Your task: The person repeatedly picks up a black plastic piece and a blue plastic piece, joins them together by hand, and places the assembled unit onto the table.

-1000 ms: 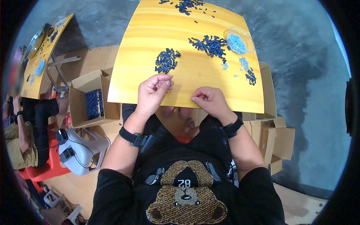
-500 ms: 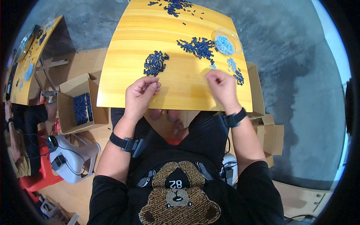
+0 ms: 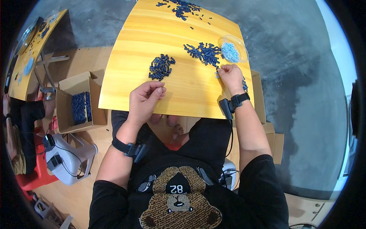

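Head view: your left hand (image 3: 146, 97) sits just below the middle of the frame, over the near edge of the yellow bench (image 3: 190, 87), with its thumb and forefinger drawn narrowly together. Your right hand (image 3: 231, 77), right of centre, has its fingers pinched beside a few small pale pieces (image 3: 217, 74). You cannot tell from this view whether either hand grips a piece. A rounded pile of short dark pieces (image 3: 161, 68) lies just above your left hand; a wider dark heap (image 3: 205, 54) spreads above and left of your right hand. Next to that heap, upper right, a clear round dish (image 3: 246, 56) holds pale blue pieces (image 3: 230, 52). More dark pieces (image 3: 183, 9) scatter at top centre.
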`<action>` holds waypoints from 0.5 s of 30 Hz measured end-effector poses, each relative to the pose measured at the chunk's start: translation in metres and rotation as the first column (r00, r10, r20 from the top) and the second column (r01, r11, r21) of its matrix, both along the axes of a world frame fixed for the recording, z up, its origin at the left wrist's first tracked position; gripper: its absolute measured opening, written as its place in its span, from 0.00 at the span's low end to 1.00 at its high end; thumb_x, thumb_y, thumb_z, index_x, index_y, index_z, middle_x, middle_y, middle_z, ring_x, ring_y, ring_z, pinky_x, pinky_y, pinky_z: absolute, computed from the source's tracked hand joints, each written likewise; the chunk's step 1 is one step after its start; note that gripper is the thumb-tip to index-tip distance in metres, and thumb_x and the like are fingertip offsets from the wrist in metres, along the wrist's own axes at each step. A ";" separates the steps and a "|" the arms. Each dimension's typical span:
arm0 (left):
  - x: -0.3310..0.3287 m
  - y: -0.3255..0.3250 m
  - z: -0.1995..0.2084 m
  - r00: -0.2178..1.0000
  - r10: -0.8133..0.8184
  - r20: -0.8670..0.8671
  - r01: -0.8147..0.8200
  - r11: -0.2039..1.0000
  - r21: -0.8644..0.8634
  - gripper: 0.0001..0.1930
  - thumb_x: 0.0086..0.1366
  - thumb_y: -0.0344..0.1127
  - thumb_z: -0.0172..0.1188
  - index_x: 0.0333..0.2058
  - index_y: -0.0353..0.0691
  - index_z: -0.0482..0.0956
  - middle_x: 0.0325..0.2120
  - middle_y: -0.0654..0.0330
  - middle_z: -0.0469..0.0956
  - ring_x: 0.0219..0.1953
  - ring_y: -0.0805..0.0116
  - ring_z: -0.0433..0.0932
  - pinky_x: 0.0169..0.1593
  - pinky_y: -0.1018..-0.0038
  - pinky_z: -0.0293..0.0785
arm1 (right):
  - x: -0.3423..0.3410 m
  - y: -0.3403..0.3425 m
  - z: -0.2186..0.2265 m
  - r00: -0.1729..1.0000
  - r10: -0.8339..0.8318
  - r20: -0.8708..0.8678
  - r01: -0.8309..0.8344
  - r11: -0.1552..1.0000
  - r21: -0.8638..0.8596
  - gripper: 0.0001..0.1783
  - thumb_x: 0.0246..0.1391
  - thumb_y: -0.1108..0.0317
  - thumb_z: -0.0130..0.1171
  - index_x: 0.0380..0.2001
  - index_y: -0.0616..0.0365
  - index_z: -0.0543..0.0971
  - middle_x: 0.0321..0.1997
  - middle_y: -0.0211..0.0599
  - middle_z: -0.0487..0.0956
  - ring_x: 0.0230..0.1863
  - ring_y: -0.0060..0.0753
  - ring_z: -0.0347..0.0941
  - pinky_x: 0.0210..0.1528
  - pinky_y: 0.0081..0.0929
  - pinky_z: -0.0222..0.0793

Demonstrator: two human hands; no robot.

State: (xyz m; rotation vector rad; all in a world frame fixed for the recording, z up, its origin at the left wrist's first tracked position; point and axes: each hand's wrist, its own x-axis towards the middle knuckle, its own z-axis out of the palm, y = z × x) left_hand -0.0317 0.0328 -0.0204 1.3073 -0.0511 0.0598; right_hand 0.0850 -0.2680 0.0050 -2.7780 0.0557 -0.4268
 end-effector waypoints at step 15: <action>0.000 -0.003 0.005 0.998 -0.011 -0.055 0.014 0.998 0.065 0.09 0.63 0.25 0.52 0.41 0.29 0.73 0.31 0.58 0.78 0.32 0.75 0.75 0.39 0.80 0.72 | -0.010 0.010 0.016 1.000 -0.015 -0.025 0.019 0.979 0.201 0.13 0.34 0.62 0.66 0.21 0.61 0.80 0.26 0.44 0.77 0.27 0.40 0.74 0.33 0.30 0.68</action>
